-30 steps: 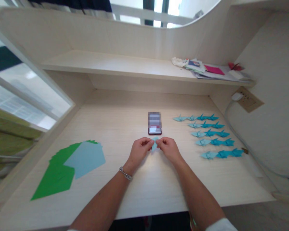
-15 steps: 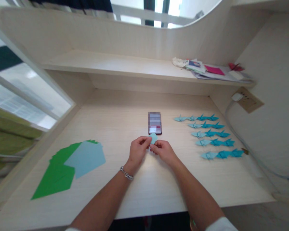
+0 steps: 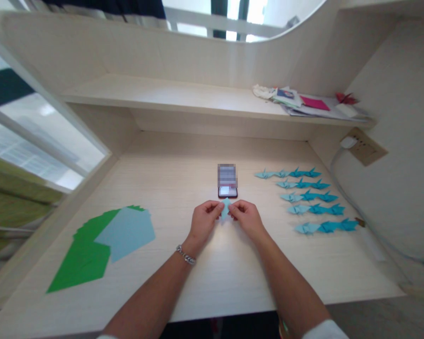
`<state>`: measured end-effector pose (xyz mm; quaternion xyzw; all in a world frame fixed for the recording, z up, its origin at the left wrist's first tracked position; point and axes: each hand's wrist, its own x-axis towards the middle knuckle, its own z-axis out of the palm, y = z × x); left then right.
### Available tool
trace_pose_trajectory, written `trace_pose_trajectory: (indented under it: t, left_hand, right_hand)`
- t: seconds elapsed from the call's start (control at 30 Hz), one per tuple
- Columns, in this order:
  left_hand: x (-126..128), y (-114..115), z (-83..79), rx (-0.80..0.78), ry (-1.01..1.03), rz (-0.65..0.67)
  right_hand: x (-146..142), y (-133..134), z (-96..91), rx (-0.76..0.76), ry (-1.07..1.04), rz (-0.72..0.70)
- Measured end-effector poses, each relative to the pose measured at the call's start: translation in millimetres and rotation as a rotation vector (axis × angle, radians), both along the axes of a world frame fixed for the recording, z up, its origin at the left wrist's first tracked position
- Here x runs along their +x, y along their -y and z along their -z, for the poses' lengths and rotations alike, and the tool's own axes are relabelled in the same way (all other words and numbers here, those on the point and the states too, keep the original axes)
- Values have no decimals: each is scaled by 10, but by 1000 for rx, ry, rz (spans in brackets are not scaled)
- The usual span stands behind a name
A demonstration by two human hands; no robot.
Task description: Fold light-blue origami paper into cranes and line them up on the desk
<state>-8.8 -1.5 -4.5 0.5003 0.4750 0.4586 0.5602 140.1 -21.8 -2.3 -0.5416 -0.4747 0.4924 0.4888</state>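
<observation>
A small piece of folded light-blue paper (image 3: 225, 207) is held between both hands, just in front of a phone (image 3: 228, 191). My left hand (image 3: 205, 217) pinches its left edge between thumb and fingers. On the other side, my right hand (image 3: 246, 217) grips the right edge the same way. The paper comes to a point at the top, and my fingertips cover parts of its sides. Several rows of folded blue paper cranes (image 3: 316, 209) lie to the right on the desk.
Green paper sheets (image 3: 79, 263) and light-blue sheets (image 3: 129, 233) lie fanned out on the left of the desk (image 3: 162, 165). A shelf (image 3: 183, 96) behind carries papers (image 3: 289, 96) at its right. A white cable (image 3: 356, 202) runs down from the wall socket (image 3: 367, 147).
My right hand has shifted slightly right and up, from the paper's lower corner to its right edge. The paper now looks narrower and more pointed. My left hand has barely moved.
</observation>
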Motion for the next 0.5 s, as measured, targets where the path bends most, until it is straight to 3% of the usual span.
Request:
trace_pose_trajectory:
  t: [0.17,0.27,0.5]
  left_hand:
    - [36,35,-46,-64,133,105]
    - [45,46,-51,-72,109,134]
    - [1,11,-43,52,10,62]
  right_hand:
    - [9,-12,-2,-2,-23,58]
    - [20,-13,-15,15,-68,68]
    - [46,-8,-22,108,90,108]
